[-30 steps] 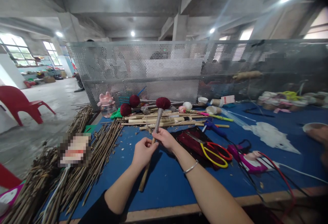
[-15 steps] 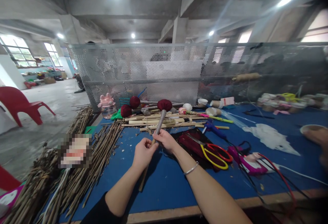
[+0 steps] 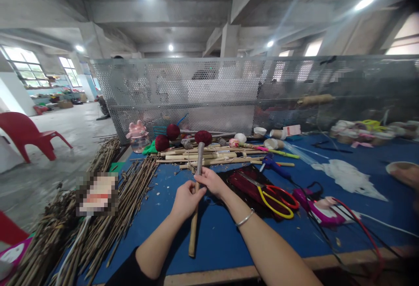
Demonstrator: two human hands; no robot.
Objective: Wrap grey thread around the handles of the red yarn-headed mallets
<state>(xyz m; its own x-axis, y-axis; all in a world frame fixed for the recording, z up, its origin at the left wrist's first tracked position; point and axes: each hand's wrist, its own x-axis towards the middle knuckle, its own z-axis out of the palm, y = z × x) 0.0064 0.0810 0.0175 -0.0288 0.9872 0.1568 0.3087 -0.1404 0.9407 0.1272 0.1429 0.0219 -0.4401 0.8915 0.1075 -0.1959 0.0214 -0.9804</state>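
Both hands are closed on a stick (image 3: 193,233) over the blue table. Its upper part has a grey covering, and bare wood shows below. A dark red fuzzy ball (image 3: 203,137) sits at its far end. My left hand (image 3: 186,199) pinches the bare wood just beneath the grey part. Slightly higher, my right hand (image 3: 212,182) grips the lower end of the grey covering. Right of my hands, scissors (image 3: 276,201) with yellow and red handles lie on dark red cloth (image 3: 244,185). Two more dark red balls (image 3: 161,143) rest behind, to the left.
Bundles of thin twigs (image 3: 127,203) cover the table's left side. Pale sticks (image 3: 183,158) lie across the back, before a perforated metal screen (image 3: 222,98). At right are a blue glue gun (image 3: 275,166), cables and a plastic bag (image 3: 350,177). Another person's hand (image 3: 406,175) shows at the far right.
The stick has swung more upright, its ball end moving left and its lower end moving right and nearer me. Both hands still hold it.
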